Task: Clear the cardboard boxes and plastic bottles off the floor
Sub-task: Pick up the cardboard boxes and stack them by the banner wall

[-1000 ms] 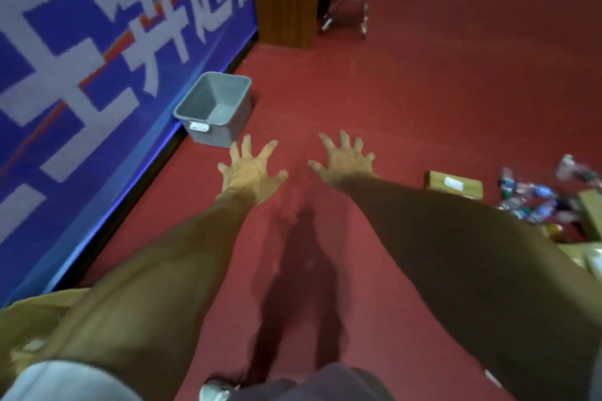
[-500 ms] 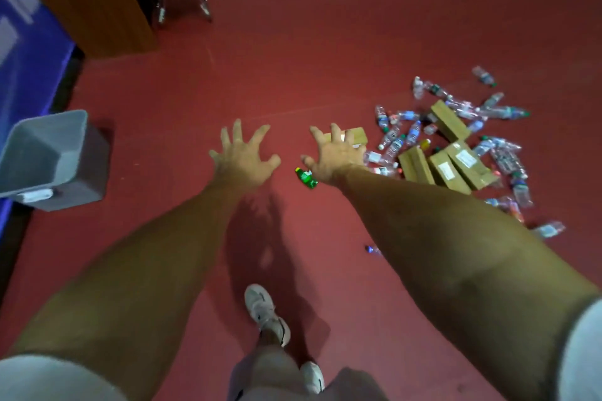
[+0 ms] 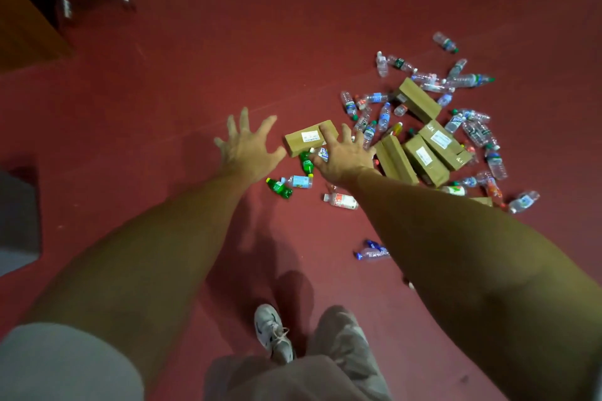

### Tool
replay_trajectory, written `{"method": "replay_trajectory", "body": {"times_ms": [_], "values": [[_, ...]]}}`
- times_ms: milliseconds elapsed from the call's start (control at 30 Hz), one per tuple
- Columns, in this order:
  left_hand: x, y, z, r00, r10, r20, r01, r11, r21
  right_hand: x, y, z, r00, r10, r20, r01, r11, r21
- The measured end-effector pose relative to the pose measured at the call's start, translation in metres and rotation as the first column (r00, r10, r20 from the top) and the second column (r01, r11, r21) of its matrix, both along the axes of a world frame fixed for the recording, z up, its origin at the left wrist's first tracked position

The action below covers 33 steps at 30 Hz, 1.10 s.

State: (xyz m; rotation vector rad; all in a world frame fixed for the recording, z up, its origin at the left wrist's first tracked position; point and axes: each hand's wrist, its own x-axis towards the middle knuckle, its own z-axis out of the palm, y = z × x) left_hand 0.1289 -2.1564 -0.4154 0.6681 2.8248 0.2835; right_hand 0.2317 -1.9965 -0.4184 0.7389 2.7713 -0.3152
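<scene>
Well, both my arms reach out ahead of me over the red floor. My left hand is spread wide, fingers straight and apart, with nothing in it. My right hand is splayed the same way and also empty; in view it overlaps one end of the near box, though I cannot tell whether it touches it. That box lies flat between my two hands, label up.

A green bottle lies just below the box, by my right thumb. A second green bottle and a pale blue one lie near my left wrist. A white bottle lies beside my right forearm, and a blue bottle lies apart, closer to me.

To the right sits the main heap: more boxes lying side by side, with clear bottles scattered all round them.

My shoe shows at the bottom. A grey bin sits at the left edge, and a wooden cabinet stands at the upper left.
</scene>
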Motion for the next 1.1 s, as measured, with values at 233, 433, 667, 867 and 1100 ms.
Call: {"method": "replay_trajectory", "body": {"times_ms": [233, 433, 667, 867, 1100], "values": [[-0.054, 0.103, -0.011, 0.993, -0.120, 0.019, 0.120, 0.993, 0.005, -0.034, 0.091, -0.015, 0.994, -0.101, 0.041, 0.101, 0.995, 0.003], [-0.093, 0.193, -0.021, 0.987, -0.142, 0.076, 0.145, 0.989, -0.030, -0.082, 0.183, -0.019, 0.989, -0.123, 0.086, 0.126, 0.992, -0.023], [-0.154, 0.281, -0.009, 0.984, -0.168, 0.063, 0.166, 0.986, 0.031, -0.153, 0.267, 0.002, 0.989, -0.141, 0.036, 0.141, 0.990, -0.005], [-0.226, 0.334, -0.026, 0.977, -0.201, 0.077, 0.202, 0.979, -0.003, -0.205, 0.314, -0.012, 0.983, -0.172, 0.067, 0.173, 0.985, -0.010], [-0.292, 0.384, -0.061, 0.940, -0.302, 0.156, 0.305, 0.952, 0.008, -0.267, 0.358, -0.052, 0.956, -0.264, 0.125, 0.270, 0.962, -0.033]]}}
